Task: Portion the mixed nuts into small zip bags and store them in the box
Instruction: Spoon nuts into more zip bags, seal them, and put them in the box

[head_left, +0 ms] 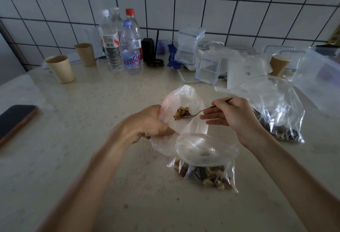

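1. Right, around the work: four water bottles (120,42) stand at the back by the tiled wall, three beige cups (60,68) are spread along the counter, and a dark phone (15,121) lies at the left edge.
2. Clear lidded boxes (191,45) are piled at the back, right of the bottles — how many cannot be told — and a big clear tub (320,79) sits at far right.
3. The left hand (147,123) grips the edge of a small zip bag (184,101), mouth held open just above the table.
4. The right hand (231,114) pinches a spoon (198,112) — its bowl is inside that mouth, carrying mixed nuts (181,113).
5. In front stands an open nut bag (207,165), nuts in its bottom.
6. A second nut bag (276,110) sits right, behind the right hand.
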